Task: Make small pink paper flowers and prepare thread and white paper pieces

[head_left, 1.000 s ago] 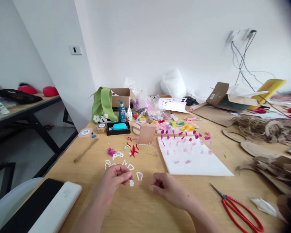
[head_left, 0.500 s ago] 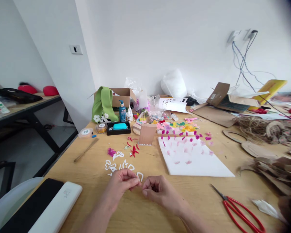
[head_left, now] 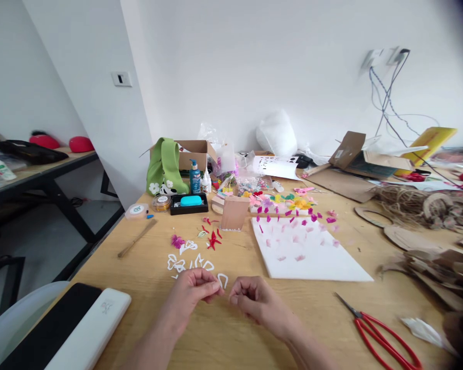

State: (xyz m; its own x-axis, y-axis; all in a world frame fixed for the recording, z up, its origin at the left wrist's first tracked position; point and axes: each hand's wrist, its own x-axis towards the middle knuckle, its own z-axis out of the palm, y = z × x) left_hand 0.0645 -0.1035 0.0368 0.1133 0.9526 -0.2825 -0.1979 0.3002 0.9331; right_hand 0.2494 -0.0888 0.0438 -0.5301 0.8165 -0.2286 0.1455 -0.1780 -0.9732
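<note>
My left hand is closed in a pinch over the front middle of the wooden table. Facing it across a small gap, my right hand is also pinched, thumb against curled fingers. Whatever lies between the fingertips of either hand is too small to make out. Just beyond my left hand lie several white looped strips, with one white loop close to its fingertips. Farther back are red petal-like pieces and a purple tassel-like piece.
A white foam board carries pink and purple petals. Red-handled scissors lie at right front, and a white power bank at left front. Behind stand a small cardboard panel, a black tray and a blue pump bottle.
My right hand has shifted slightly right and up, widening the gap between the fingertips. My left hand stays nearly in place, still pinched.
</note>
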